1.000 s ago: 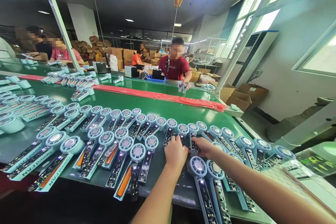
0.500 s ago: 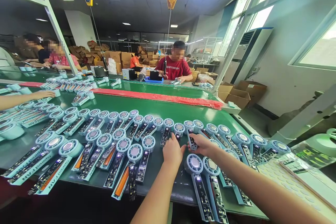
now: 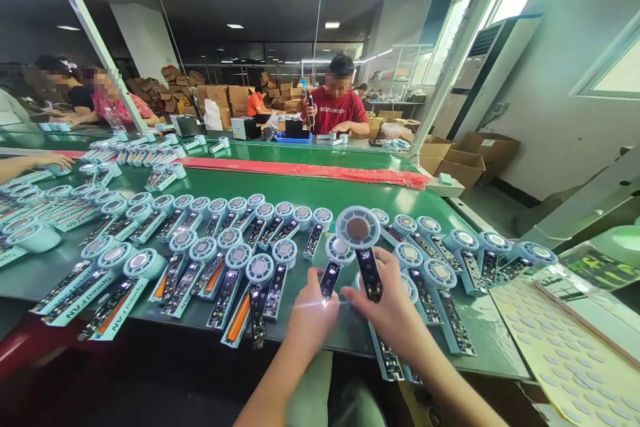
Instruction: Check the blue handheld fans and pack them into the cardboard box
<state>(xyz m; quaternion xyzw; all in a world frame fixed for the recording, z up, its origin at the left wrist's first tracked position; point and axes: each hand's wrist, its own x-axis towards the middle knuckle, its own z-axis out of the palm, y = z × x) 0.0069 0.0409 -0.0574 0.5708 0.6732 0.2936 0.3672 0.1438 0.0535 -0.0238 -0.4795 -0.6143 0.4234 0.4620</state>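
My left hand is closed around the handle of a light-blue handheld fan, whose bare circuit board faces up with a lit display. A second handheld fan is gripped by my right hand; it is raised higher, and its display shows lit digits. The two fan heads overlap in view, the right one in front. Several similar fans with open handles lie to the left of my hands. More fans lie to the right, and some are partly hidden behind my right hand and forearm.
The green work surface carries rows of fans, with a red strip beyond them. A sheet of round stickers lies at right. Across the line a co-worker holds a hanging screwdriver. Another person's hand reaches in at left.
Both hands have lifted a fan each from the row and drawn them towards me. The co-worker opposite has raised the screwdriver. The person's hand at left has moved left.
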